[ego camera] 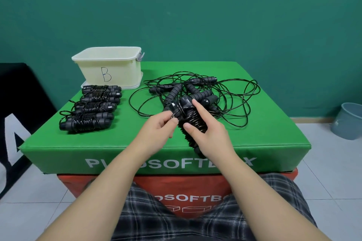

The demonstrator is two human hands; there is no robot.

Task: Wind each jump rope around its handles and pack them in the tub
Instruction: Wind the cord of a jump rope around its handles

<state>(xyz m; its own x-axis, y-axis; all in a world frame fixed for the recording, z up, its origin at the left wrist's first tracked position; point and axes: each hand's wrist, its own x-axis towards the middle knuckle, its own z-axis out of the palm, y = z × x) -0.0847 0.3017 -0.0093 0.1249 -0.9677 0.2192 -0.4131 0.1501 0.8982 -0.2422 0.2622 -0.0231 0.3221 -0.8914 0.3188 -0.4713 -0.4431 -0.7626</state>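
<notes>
**Fifth rope nearly wound, tub not yet loaded**

My right hand (pixel 203 133) is wrapped round the handle pair of the rope bundle (pixel 193 121) I'm working on, thumb across the coils, index finger stretched up toward the handle caps. My left hand (pixel 158 129) sits just left of it, fingers curled, pinching what looks like the last loop of cord up near the cap end. Most of the cord is on the handles already, so I judge this one is at the tuck-in stage.

Just beyond my right hand, touching the bundle's far end, lies the loose pile (pixel 195 94): several handles w/ cords tangled over each other. Can't count ropes exactly, looks like approx three or four left.

Well to the left of my left hand and a bit further out, four wound ropes (pixel 94 107) lie in a row on the green pad (pixel 264 133), one behind the other. A couple have a small loop end sticking out.

Beyond that row, touching or nearly touching the furthest one, stands the tub (pixel 109 68), marked B, lid off and seemingly sitting on it. Can't see inside from here; nothing shows above the rim.

So: four wound, one in hand, rest tangled, packing apparently not begun.
</notes>
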